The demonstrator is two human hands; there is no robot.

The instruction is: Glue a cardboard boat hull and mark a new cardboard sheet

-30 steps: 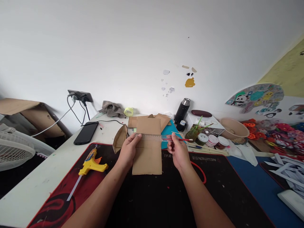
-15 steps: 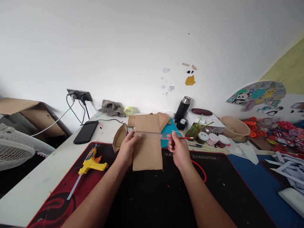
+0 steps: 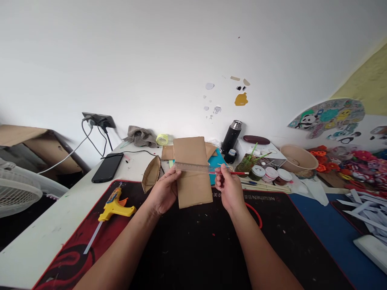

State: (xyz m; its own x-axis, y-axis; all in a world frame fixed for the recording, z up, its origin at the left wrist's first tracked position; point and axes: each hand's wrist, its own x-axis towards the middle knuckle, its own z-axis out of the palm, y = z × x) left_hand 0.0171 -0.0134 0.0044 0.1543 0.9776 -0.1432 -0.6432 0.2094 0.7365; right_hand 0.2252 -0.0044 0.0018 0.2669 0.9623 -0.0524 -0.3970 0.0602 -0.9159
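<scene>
A rectangular piece of brown cardboard [image 3: 195, 189] is held up above the mat, slightly tilted. My left hand [image 3: 165, 189] grips its left edge, thumb over the end of a clear ruler [image 3: 193, 167] lying across the cardboard. The ruler's other end runs to the fingers of my right hand [image 3: 229, 187], which are closed on a red pencil [image 3: 240, 173] pointing sideways. Whether those fingers also pinch the ruler, I cannot tell. Behind the cardboard lie more cardboard scraps [image 3: 167, 153] and a blue sheet [image 3: 222, 159].
On the dark mat [image 3: 193, 249], a yellow glue gun [image 3: 115, 207] lies at left. A phone [image 3: 107, 167] and a curved cardboard piece [image 3: 151, 173] are beyond it. A black thermos [image 3: 232, 137], paint jars [image 3: 270, 174] and a beige bowl [image 3: 298, 158] stand at the back right.
The cardboard has tilted and shifted slightly right and upward, with the ruler still across it. My left hand has moved slightly right with it; the right hand still holds the pencil.
</scene>
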